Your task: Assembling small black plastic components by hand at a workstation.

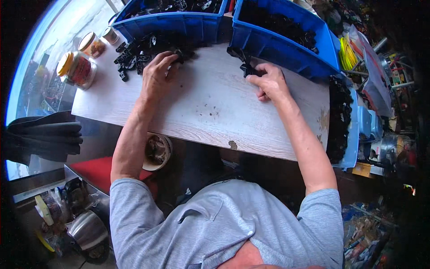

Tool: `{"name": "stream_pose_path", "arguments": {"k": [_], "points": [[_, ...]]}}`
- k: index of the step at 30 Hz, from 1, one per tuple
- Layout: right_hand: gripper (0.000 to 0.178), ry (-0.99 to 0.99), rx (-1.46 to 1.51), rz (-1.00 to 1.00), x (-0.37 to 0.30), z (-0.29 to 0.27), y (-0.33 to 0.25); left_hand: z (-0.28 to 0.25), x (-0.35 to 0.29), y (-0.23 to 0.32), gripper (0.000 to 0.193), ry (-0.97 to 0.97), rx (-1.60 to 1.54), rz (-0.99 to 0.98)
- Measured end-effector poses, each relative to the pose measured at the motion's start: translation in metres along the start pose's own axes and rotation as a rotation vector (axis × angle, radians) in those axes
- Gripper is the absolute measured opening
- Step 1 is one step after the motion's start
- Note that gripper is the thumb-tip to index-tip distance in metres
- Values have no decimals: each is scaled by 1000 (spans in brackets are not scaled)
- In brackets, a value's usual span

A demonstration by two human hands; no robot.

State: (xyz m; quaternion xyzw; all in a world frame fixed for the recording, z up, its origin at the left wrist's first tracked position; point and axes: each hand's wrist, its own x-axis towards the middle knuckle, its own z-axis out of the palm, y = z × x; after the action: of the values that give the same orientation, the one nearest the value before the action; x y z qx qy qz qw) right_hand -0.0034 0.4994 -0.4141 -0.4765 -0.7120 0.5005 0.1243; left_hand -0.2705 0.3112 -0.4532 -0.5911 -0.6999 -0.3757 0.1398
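Observation:
My left hand (156, 75) is at the far left part of the table, its fingers curled on a small black plastic part (180, 56) that looks blurred. Beside it lies a loose pile of black plastic parts (134, 56), some with pale outlines, in front of the left blue bin. Farther right, my right hand (271, 83) pinches a black plastic part (247, 70) between thumb and fingers, close to the tabletop. Another dark piece (235, 52) touches or adjoins it, near the right bin's corner. The exact shape of either held part cannot be made out.
Two blue bins (179, 28) (282, 48) of black parts line the table's (201, 112) far edge. A lighter blue tray (351, 139) of dark pieces stands at the right. Lidded jars (80, 71) (92, 45) sit at the left. A round tub (168, 157) is below the front edge.

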Motion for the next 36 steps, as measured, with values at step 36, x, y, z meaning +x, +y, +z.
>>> {"name": "stream_pose_path", "arguments": {"k": [36], "points": [[30,300,-41,-13,-37,7,16,-3,-2,2,16,-68,147,51]]}}
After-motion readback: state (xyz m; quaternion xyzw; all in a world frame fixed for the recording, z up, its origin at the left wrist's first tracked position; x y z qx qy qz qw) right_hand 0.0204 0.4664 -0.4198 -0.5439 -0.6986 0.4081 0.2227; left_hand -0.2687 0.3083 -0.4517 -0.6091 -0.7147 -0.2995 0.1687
